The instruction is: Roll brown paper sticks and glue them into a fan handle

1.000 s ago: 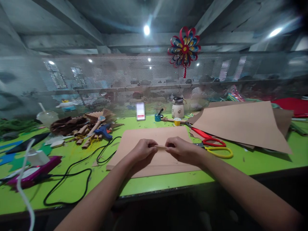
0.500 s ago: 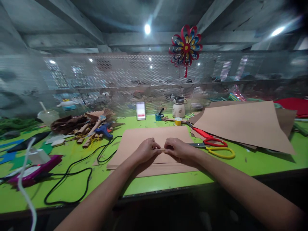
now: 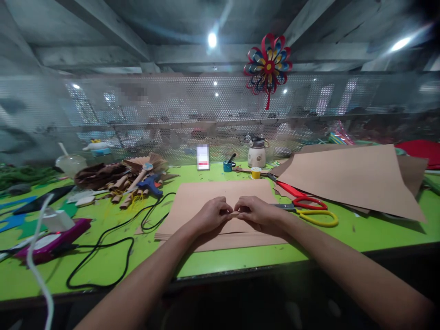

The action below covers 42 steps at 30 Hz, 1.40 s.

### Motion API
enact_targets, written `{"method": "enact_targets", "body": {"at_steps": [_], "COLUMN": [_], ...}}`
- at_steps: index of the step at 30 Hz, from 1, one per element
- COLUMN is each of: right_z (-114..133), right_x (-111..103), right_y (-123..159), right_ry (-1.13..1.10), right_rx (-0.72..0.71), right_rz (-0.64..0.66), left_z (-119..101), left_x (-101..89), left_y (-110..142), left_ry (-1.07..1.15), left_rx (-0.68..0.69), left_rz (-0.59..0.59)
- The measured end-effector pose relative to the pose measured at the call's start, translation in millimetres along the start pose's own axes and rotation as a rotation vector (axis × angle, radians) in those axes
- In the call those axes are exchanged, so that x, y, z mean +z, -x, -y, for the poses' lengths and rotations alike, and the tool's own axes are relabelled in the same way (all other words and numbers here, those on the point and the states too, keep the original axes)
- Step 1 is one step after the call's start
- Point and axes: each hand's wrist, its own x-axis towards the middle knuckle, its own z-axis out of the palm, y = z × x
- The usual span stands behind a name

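My left hand [image 3: 215, 214] and my right hand [image 3: 253, 211] meet over a stack of brown paper sheets [image 3: 197, 195]. Thumb and fingers of each hand are pinched together on a narrow, rolled or folded bit of brown paper [image 3: 235, 214]. Whether this bit is the edge of the top sheet or a separate strip, I cannot tell. Just in front of my wrists, the near edge of the upper sheets bows up slightly. To the right of my right hand lie scissors with yellow handles [image 3: 319, 218], their blades partly behind my wrist, and red-handled scissors [image 3: 305, 202].
Large brown sheets [image 3: 347, 178] cover the right side of the green table [image 3: 237, 263]. Behind the stack stand a phone [image 3: 203, 157], a blue cup [image 3: 228, 166], a yellow spool [image 3: 255, 173] and a bottle [image 3: 256, 153]. Leftward are a blue glue gun [image 3: 151, 184], black cable and purple power strip [image 3: 57, 240].
My hands have come closer together and slightly nearer me, still pinching the narrow brown paper. The near edge of the upper sheets has lifted a little. The view has shifted slightly.
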Motion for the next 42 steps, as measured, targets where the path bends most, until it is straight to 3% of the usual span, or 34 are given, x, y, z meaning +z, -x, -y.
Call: {"method": "enact_targets", "body": {"at_steps": [10,22,28,34,42], "right_z": [7,22,12,1,4], "right_x": [-7,-10,-9,5,11], "right_y": [4,7,7,0,4], "right_ry": [-0.007,-0.025,-0.005,0.164,0.187], "right_rx": [-0.001,0.052,0.016,-0.109,-0.088], "right_rz": [0.049,0.031,0.044,-0.02,-0.064], "left_z": [-2,-4,-8,-7,-7], "left_x": [-2.9,-1.7,-2.5,0.6,6.2], "left_y": [-3,-1,0,0,5], "left_ry": [0.001,-0.02,-0.07,-0.103,-0.167], "left_rx": [-0.089,-0.005,0.063,0.075,0.028], "left_rz": [0.057,0.015,0.011,-0.001,-0.041]}}
